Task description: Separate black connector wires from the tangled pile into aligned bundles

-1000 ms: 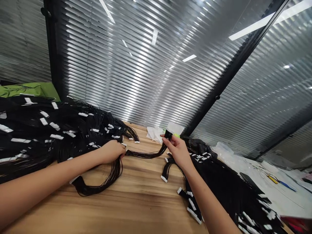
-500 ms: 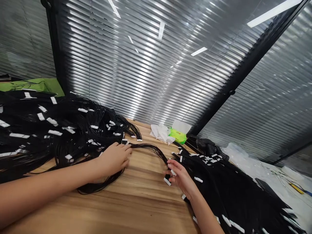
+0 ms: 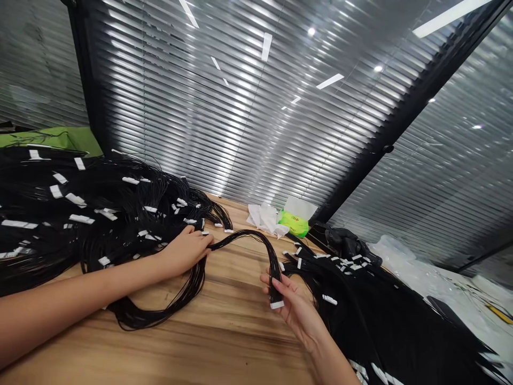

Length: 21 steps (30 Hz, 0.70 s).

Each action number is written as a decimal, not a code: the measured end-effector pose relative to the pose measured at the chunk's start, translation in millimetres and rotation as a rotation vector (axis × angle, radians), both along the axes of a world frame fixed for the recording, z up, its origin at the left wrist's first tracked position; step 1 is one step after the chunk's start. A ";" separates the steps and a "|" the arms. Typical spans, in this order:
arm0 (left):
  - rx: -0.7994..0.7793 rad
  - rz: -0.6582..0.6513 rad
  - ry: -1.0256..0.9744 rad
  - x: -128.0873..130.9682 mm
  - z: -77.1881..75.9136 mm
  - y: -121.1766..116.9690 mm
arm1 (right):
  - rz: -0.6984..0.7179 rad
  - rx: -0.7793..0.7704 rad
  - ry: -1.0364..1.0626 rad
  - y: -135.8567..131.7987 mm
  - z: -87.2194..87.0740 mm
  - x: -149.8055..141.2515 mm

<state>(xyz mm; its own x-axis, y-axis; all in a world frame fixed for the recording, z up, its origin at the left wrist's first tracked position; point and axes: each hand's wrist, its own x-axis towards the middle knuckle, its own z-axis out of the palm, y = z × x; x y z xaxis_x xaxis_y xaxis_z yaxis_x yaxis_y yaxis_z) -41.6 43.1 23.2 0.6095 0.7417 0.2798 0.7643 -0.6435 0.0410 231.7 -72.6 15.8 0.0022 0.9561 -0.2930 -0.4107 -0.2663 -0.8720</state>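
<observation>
My left hand (image 3: 184,250) grips a thick bundle of thin black wires (image 3: 244,237) at the edge of a large wire heap with white connectors (image 3: 80,208). From that hand, the bundle arcs across the wooden table (image 3: 224,347) to my right hand (image 3: 294,310). My right hand holds the bundle's end, where a white connector (image 3: 277,305) hangs below my fingers. A long slack loop of the wires (image 3: 148,315) droops on the table below my left hand. A second heap of black wires with white connectors (image 3: 372,315) lies just right of my right hand.
Crumpled white tissue (image 3: 262,218) and a green packet (image 3: 293,223) sit at the table's far edge, with a black bag (image 3: 344,240) to their right. Clear plastic (image 3: 404,264) lies further right. A glass wall with blinds (image 3: 240,107) stands behind.
My right hand has lifted the bundle's end out from beside the right heap, raising the wires into a higher arc. The view has shifted slightly.
</observation>
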 end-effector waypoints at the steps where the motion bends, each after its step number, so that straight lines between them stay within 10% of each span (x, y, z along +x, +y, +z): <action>1: 0.015 0.018 0.014 3.7 4.8 -6.9 | 0.007 0.008 0.005 -1.5 0.0 -3.2; 5: -0.047 -0.045 -0.142 17.8 27.8 -44.8 | 0.085 0.042 -0.011 -6.3 2.2 -18.6; 8: -0.438 -0.095 -0.369 23.6 34.3 -71.2 | 0.113 0.042 -0.039 -6.3 4.8 -30.8; 14: -1.064 -0.116 -0.794 32.7 6.5 -82.8 | 0.161 0.013 -0.102 5.6 -0.7 -45.9; 21: -1.036 -0.128 -1.151 39.3 -18.0 -70.4 | 0.220 0.054 -0.121 16.0 -17.2 -55.1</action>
